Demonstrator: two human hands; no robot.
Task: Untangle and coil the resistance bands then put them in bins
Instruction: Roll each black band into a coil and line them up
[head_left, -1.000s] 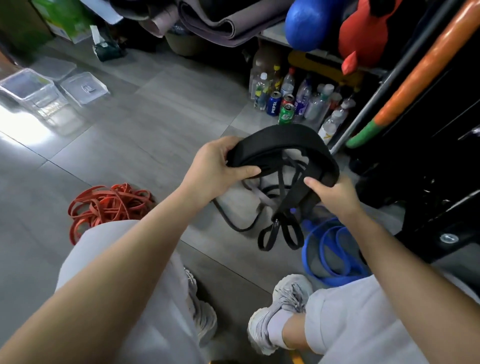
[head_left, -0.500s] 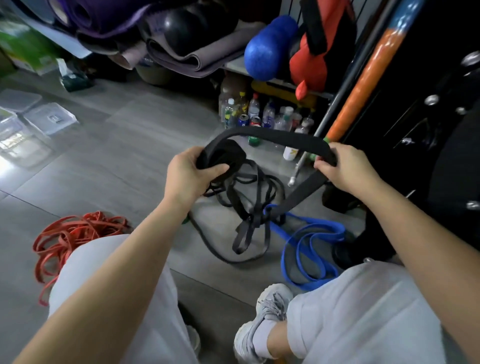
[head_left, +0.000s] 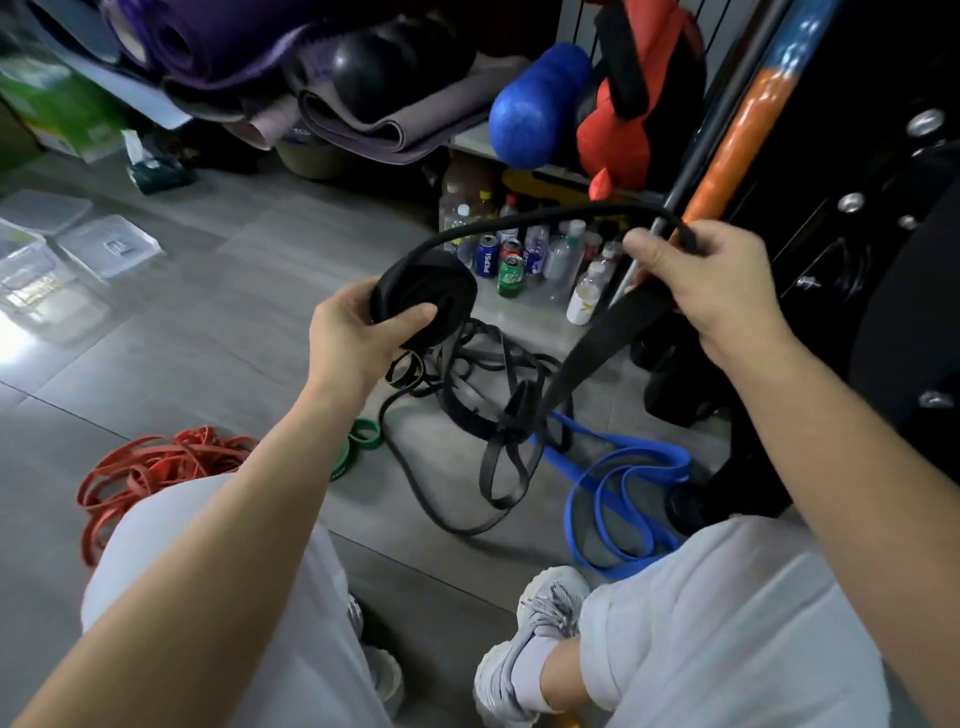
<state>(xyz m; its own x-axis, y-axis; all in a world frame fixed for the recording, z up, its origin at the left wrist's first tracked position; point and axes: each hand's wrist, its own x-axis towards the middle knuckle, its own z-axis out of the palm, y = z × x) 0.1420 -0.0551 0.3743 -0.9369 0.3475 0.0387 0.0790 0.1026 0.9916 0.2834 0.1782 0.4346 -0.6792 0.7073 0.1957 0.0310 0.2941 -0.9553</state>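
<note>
My left hand (head_left: 363, 332) grips a rolled-up coil of the wide black band (head_left: 426, 296) above the floor. From the coil the band arcs up and right to my right hand (head_left: 696, 280), which pinches it; its free length drops down to a tangle of thin black bands (head_left: 493, 415) on the tiles. On the floor a blue band (head_left: 618, 493) lies at the right. A small green band (head_left: 363, 436) sits left of the tangle. A heap of red bands (head_left: 150, 467) lies at the left. Clear plastic bins (head_left: 104, 244) stand at the far left.
Bottles and cans (head_left: 519, 260) stand under a shelf ahead. Rolled mats (head_left: 363, 119), a blue roller (head_left: 540, 109) and a red bag (head_left: 634, 119) are stacked behind. An orange pole (head_left: 737, 140) and black equipment (head_left: 883, 260) close off the right. My knees and shoes fill the bottom.
The wide loop has been wound into a tight coil in my left hand. My right hand moved up and right, drawing the band out into a longer arc.
</note>
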